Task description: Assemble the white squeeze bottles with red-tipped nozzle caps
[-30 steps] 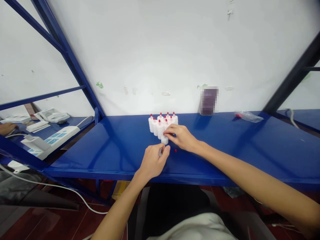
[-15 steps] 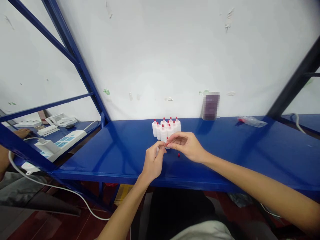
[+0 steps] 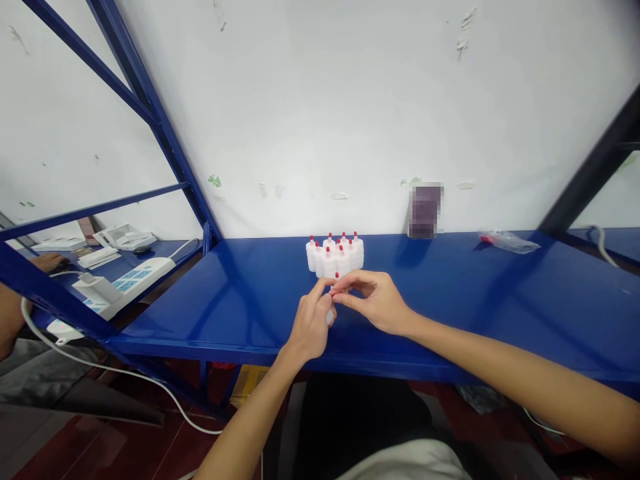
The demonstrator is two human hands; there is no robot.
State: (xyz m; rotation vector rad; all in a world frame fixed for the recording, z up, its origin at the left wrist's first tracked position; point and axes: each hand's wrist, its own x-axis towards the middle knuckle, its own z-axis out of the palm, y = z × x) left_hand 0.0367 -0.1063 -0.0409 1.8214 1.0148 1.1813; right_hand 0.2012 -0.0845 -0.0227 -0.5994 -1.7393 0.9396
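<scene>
My left hand (image 3: 311, 323) is closed round a small white bottle (image 3: 329, 316), held just above the blue shelf (image 3: 240, 300). My right hand (image 3: 373, 299) pinches the bottle's red-tipped top (image 3: 337, 276) from the right. Both hands meet in front of a cluster of several small white bottles with red caps (image 3: 335, 255) standing near the wall. The loose red cap seen earlier on the shelf is hidden now.
A blurred dark object (image 3: 425, 211) leans on the wall at the back. A clear plastic bag (image 3: 509, 241) lies at the right. On the left shelf sit a white power strip (image 3: 127, 280), papers and another person's hand (image 3: 47, 262).
My left hand has lifted a bottle off the shelf, and my right hand has come off the cluster onto that bottle's top. The camera tilted slightly.
</scene>
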